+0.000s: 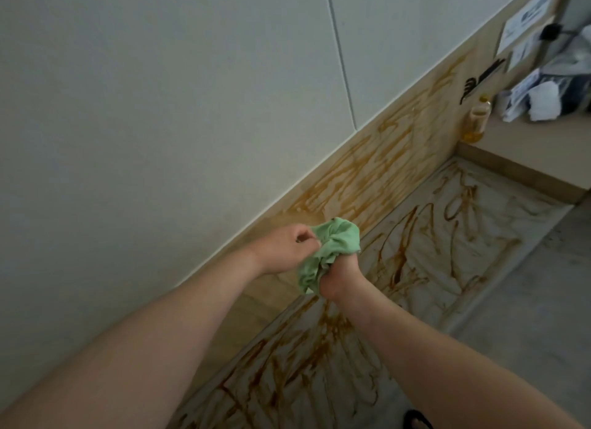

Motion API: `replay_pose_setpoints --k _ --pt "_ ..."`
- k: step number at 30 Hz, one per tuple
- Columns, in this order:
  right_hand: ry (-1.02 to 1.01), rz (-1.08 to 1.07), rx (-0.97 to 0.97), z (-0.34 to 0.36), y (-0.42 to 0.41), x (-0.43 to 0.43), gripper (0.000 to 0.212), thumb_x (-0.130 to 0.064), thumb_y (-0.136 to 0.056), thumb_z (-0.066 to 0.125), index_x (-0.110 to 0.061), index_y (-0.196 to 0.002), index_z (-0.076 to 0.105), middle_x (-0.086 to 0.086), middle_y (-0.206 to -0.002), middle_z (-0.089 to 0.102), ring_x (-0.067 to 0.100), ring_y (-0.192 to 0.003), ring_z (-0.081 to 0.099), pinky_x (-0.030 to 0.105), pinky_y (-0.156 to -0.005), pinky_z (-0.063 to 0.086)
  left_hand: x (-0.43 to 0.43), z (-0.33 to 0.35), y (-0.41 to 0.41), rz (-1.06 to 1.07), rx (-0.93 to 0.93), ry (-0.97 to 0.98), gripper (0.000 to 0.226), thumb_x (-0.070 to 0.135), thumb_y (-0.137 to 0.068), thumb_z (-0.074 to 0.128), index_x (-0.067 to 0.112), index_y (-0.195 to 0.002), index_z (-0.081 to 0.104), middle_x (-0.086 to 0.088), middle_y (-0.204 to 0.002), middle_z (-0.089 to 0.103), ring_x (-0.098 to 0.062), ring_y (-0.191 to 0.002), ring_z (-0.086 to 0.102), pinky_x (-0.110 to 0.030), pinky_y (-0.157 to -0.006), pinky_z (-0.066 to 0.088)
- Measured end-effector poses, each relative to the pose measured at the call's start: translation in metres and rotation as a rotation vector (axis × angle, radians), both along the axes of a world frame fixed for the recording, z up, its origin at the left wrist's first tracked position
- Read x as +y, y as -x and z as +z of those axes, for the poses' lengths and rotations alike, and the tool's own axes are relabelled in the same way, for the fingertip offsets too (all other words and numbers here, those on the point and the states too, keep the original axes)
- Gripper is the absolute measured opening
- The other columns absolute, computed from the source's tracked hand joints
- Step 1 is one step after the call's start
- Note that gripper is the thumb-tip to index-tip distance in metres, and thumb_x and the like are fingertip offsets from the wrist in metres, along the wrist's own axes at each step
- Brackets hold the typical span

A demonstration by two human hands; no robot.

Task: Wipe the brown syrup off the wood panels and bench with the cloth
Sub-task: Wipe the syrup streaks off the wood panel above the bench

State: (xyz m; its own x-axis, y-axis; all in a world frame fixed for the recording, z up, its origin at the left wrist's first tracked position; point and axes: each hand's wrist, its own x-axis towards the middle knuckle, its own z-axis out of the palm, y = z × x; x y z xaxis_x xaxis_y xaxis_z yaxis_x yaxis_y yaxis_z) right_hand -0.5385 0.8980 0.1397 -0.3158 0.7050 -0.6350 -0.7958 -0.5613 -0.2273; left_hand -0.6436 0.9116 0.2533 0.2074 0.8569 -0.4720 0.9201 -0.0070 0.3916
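Note:
A bunched green cloth (pixel 332 249) is held in front of the wood panel (pixel 383 163), just above the bench (pixel 447 236). My left hand (pixel 284 249) pinches its left edge. My right hand (pixel 339 278) grips it from below, fingers hidden in the folds. Brown syrup streaks run across the panel to the right of the cloth and cover the pale bench surface in loops. The panel strip near my left hand looks mostly smeared clean.
A bottle of amber liquid (pixel 478 118) stands on a raised wooden ledge (pixel 527 147) at the right, with crumpled white and dark items (pixel 543 99) behind it. Papers are pinned on the panel at top right. Grey floor lies right of the bench.

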Motion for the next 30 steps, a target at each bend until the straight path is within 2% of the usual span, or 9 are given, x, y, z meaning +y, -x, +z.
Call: replay_pose_setpoints --k 3,9,11,14,16,19,24,27,30 --pt "0.151 -0.090 -0.001 -0.023 -0.006 0.015 0.057 -0.060 -0.097 0.046 -0.012 -0.103 0.075 0.014 -0.107 0.072 0.031 -0.090 0.066 0.043 -0.090 0.051 0.019 -0.002 0.025 -0.079 0.309 -0.128 0.027 0.030 -0.100 0.049 0.018 -0.116 0.067 -0.002 -0.117 0.068 -0.023 -0.109 0.063 -0.037 -0.095 0.053" --pt "0.195 -0.243 -0.041 -0.036 -0.008 0.081 0.057 -0.069 -0.100 0.042 -0.018 -0.106 0.068 0.006 -0.108 0.067 0.027 -0.092 0.064 0.039 -0.080 0.052 0.054 -0.021 0.076 -0.420 0.834 -0.317 0.035 0.031 -0.096 0.048 0.014 -0.121 0.065 -0.008 -0.122 0.062 -0.029 -0.123 0.051 -0.040 -0.110 0.036" --pt "0.158 -0.241 -0.117 -0.034 -0.001 0.112 0.058 -0.069 -0.099 0.043 -0.017 -0.108 0.068 0.006 -0.110 0.067 0.028 -0.097 0.065 0.041 -0.086 0.052 0.065 -0.033 0.089 -0.477 0.827 -0.364 0.035 0.031 -0.093 0.050 0.013 -0.119 0.067 -0.010 -0.121 0.061 -0.031 -0.125 0.049 -0.044 -0.119 0.026" --pt "0.070 -0.256 -0.209 -0.040 0.017 0.168 0.066 -0.073 -0.093 0.049 -0.010 -0.082 0.067 0.011 -0.071 0.064 0.027 -0.062 0.062 0.035 -0.063 0.053 0.082 -0.052 0.105 -0.559 0.790 -0.462 0.034 0.027 -0.083 0.057 0.008 -0.106 0.073 -0.014 -0.111 0.064 -0.036 -0.119 0.055 -0.053 -0.123 0.027" --pt "0.058 -0.164 -0.351 -0.064 0.042 0.209 0.066 -0.071 -0.097 0.044 -0.012 -0.118 0.066 0.018 -0.106 0.070 0.035 -0.090 0.070 0.046 -0.075 0.059 0.087 -0.062 0.114 -0.626 0.765 -0.537 0.030 0.023 -0.077 0.061 0.006 -0.098 0.073 -0.017 -0.109 0.065 -0.038 -0.118 0.057 -0.057 -0.121 0.031" --pt "0.138 -0.080 -0.682 -0.086 0.107 0.204 0.059 -0.041 -0.112 0.030 -0.027 -0.166 0.009 0.005 -0.173 0.009 0.029 -0.156 0.019 0.044 -0.124 0.015 0.088 -0.072 0.124 -0.729 0.690 -0.627 0.027 0.018 -0.079 0.054 0.005 -0.092 0.072 -0.020 -0.113 0.065 -0.040 -0.124 0.055 -0.059 -0.122 0.030" --pt "0.061 0.129 -0.620 -0.093 0.195 0.133 0.081 -0.054 -0.106 0.035 -0.024 -0.163 -0.014 0.004 -0.173 -0.012 0.028 -0.159 0.003 0.042 -0.127 0.004 0.110 -0.081 0.127 -0.811 0.607 -0.785 0.037 0.015 -0.086 0.038 0.003 -0.098 0.071 -0.023 -0.120 0.064 -0.042 -0.128 0.054 -0.058 -0.121 0.029" --pt "0.216 -0.072 -0.612 -0.113 0.132 0.196 0.073 -0.052 -0.104 0.019 -0.022 -0.166 -0.004 0.004 -0.174 -0.005 0.030 -0.159 0.004 0.050 -0.128 0.004 0.132 -0.086 0.121 -0.816 0.594 -0.873 0.026 0.009 -0.091 0.042 0.003 -0.099 0.067 -0.023 -0.119 0.063 -0.043 -0.128 0.053 -0.057 -0.123 0.028" --pt "0.042 -0.164 -0.885 -0.111 0.064 0.253 0.063 -0.035 -0.111 0.023 -0.023 -0.165 -0.006 0.004 -0.173 -0.008 0.032 -0.159 0.002 0.051 -0.128 0.004 0.146 -0.096 0.113 -0.833 0.579 -0.904 0.025 0.006 -0.094 0.041 0.003 -0.102 0.064 -0.024 -0.119 0.062 -0.043 -0.131 0.051 -0.055 -0.124 0.025"
